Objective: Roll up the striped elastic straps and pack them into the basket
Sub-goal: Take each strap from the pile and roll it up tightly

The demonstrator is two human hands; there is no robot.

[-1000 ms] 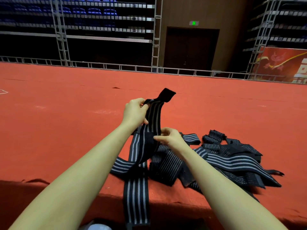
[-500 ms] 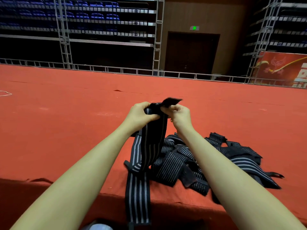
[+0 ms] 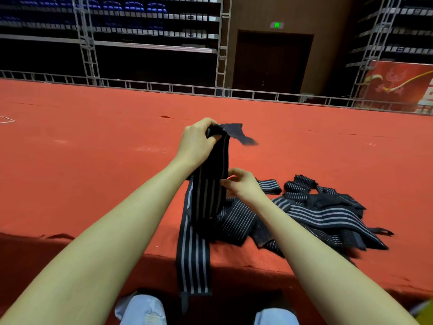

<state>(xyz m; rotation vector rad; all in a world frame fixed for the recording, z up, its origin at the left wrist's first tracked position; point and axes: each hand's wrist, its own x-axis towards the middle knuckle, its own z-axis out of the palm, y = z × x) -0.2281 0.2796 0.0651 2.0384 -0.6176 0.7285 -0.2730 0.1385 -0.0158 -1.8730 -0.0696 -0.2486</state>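
Head cam, one view only.
We look fwd and down from head height, close over both forearms, across the red stage floor (image 3: 93,160) toward dark seating stands (image 3: 117,19) at back.

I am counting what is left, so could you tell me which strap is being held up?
The strap gripped by the left hand; the rest lie heaped.

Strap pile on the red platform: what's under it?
Under the strap pile only the red carpeted platform shows around its edges. Overlapping straps hide whatever lies beneath the middle. The left hand grips the held strap, lifted above the pile's left end.
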